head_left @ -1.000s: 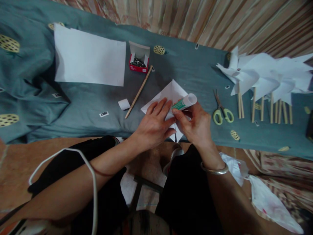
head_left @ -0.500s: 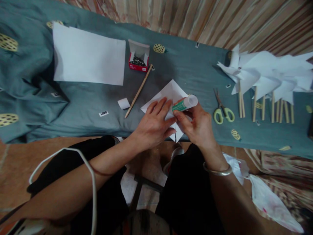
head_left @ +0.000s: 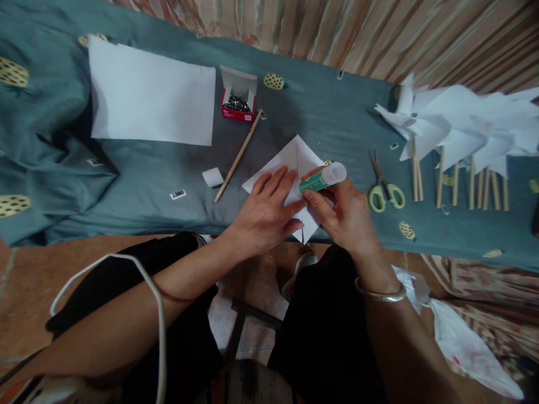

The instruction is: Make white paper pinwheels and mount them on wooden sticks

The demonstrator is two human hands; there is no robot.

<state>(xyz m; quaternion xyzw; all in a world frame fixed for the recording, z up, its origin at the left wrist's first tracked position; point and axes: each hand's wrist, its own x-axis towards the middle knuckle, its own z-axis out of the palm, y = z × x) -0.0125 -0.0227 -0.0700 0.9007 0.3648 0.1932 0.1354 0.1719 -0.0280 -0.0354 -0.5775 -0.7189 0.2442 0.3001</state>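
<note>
A white square of paper [head_left: 280,160] lies turned like a diamond near the front edge of the cloth, with creases and a slit at its near corner. My left hand [head_left: 269,205] rests flat on it, fingers spread. In my right hand [head_left: 341,210] is a green and white glue stick [head_left: 322,178], tilted, its lower end down at the middle of the paper; the tip is hidden by my fingers. Left of the paper lie a thin wooden stick [head_left: 239,154] and a small white paper scrap [head_left: 213,177].
Scissors [head_left: 382,188] with green handles lie to the right. Beyond them are several white paper pinwheels [head_left: 458,123] on wooden sticks. An open red box [head_left: 238,106] of small metal pieces and a large white sheet [head_left: 151,95] stand toward the back. A white cord [head_left: 147,275] crosses my left forearm.
My right hand has shifted slightly to the right with the glue stick over the paper. The left hand stays where it was.
</note>
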